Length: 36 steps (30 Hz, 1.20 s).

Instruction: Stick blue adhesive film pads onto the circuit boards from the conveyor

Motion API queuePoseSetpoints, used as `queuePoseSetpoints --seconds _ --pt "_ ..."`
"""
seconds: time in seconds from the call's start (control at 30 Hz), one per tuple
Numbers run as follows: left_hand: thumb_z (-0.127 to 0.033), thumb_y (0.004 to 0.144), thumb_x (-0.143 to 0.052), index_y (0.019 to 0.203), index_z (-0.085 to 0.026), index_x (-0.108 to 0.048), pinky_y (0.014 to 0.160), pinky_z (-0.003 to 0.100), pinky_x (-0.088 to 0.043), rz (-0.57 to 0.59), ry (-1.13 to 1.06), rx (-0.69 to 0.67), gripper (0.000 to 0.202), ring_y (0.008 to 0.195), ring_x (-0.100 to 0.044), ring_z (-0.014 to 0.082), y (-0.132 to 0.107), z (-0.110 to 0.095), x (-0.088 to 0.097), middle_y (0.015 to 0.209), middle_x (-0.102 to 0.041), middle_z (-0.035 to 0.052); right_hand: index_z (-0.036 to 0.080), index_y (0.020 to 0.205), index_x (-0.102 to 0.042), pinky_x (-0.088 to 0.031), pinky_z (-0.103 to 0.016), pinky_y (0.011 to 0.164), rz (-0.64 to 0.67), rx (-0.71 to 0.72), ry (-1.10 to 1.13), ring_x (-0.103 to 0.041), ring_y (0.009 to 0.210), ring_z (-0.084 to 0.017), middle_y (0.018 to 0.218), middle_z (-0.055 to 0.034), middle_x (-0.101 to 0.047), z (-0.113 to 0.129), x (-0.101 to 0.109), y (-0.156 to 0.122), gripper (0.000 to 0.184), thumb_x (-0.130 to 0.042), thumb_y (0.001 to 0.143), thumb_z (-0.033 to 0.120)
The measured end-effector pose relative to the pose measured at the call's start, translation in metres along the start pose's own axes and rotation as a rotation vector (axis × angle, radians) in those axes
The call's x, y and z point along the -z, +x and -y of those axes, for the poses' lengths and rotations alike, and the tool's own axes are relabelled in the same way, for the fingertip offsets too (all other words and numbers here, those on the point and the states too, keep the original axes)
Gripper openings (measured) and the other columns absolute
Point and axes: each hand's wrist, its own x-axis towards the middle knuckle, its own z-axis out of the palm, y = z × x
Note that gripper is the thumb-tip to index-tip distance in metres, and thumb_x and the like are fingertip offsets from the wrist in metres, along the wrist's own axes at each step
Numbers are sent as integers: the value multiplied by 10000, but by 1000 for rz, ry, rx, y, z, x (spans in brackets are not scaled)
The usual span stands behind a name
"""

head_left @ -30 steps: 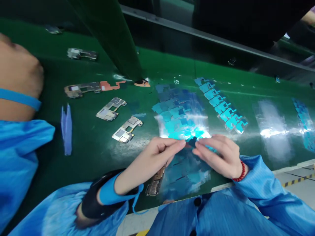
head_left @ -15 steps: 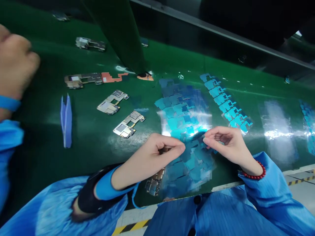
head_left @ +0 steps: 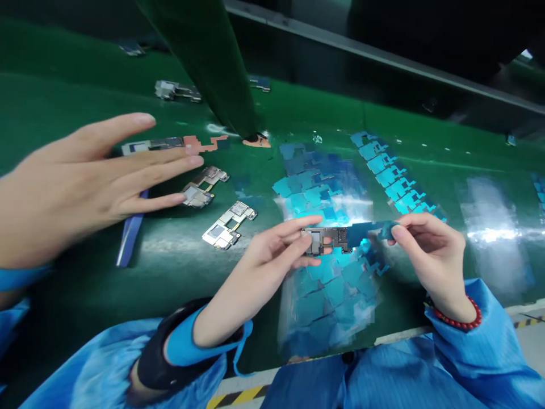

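Note:
My left hand [head_left: 275, 255] grips one end of a phone circuit board [head_left: 339, 237], which lies level across its fingers above the blue sheets. Between thumb and finger, my right hand [head_left: 434, 255] pinches the far end of a blue film piece [head_left: 363, 234]. That film meets the board's right end; whether it is stuck there I cannot tell. Under both hands lie clear sheets covered with overlapping blue film cutouts [head_left: 327, 309].
A co-worker's spread hand [head_left: 97, 176] reaches over blue tweezers [head_left: 130, 241] and a board [head_left: 207, 184]. Another board [head_left: 230, 224] lies nearer me. A green post [head_left: 213, 62] rises behind. Further right are a blue cutout strip [head_left: 394, 176] and a clear sheet [head_left: 496, 227].
The board, earlier hanging below my left hand, is now level between my hands, with the blue film at its right end. The co-worker's hand has come in from the left and spread.

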Motion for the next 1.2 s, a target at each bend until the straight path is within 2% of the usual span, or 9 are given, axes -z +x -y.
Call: queuePoseSetpoints --seconds 0.17,0.3,0.5,0.8,0.9,1.0,1.07,1.13,1.2 --pt "-241 831 -695 1103 -254 -704 715 148 -586 69 -54 -29 272 814 -708 106 -3 0 -3 910 -778 -31 218 741 -688 -550 -135 612 92 -74 22 -660 634 -75 698 38 -695 -2 -7 -2 95 -714 759 128" --pt "-158 808 -693 1060 -238 -724 724 146 -591 107 -60 -11 266 714 -703 81 -4 -2 -6 790 -772 -56 223 741 -693 -562 -167 671 127 -69 48 -681 693 -98 707 34 -703 -1 -12 -4 117 -715 743 108" --pt "-98 739 -727 1117 -187 -696 734 139 -587 140 2 16 389 851 -739 146 -7 -5 -6 928 -792 -6 223 759 -709 -576 -204 696 163 -64 34 -688 706 -115 721 23 -719 2 -14 -6 108 -721 742 117" --pt "-104 780 -662 1202 -162 -651 730 145 -579 178 121 -38 427 830 -749 162 -7 -3 -6 796 -793 7 225 775 -696 -567 -155 667 166 -47 -38 -673 669 -82 737 42 -717 5 -13 -8 111 -715 764 116" --pt "-116 779 -651 1227 -156 -636 726 179 -591 185 131 -33 450 845 -749 184 -7 -2 -5 890 -794 40 222 778 -685 -563 -164 694 184 -48 -47 -666 702 -84 751 38 -707 7 -11 -7 98 -697 788 126" --pt "-106 766 -653 1225 -174 -639 776 214 -593 195 97 -58 465 915 -736 202 -7 0 -4 1057 -765 60 225 787 -691 -557 -234 852 187 -42 -39 -659 710 -89 751 42 -706 5 -10 -8 103 -706 782 123" --pt "-99 757 -659 1228 -202 -642 787 231 -595 213 90 -62 482 941 -729 212 -7 1 -4 1083 -758 52 224 784 -698 -520 -287 962 188 -39 -32 -655 695 -87 747 46 -709 4 -12 -9 110 -714 774 116" --pt "-109 752 -671 1246 -216 -634 765 256 -606 227 103 -45 507 902 -739 219 -6 2 -4 990 -781 43 219 775 -700 -535 -282 934 184 -43 -25 -662 696 -92 746 41 -716 3 -14 -11 107 -716 769 113" --pt "-126 746 -687 1258 -212 -628 756 288 -614 224 118 -36 522 821 -749 215 -6 3 -3 893 -791 37 216 770 -702 -576 -228 797 172 -49 -23 -674 698 -97 743 33 -723 4 -16 -12 106 -718 762 112"
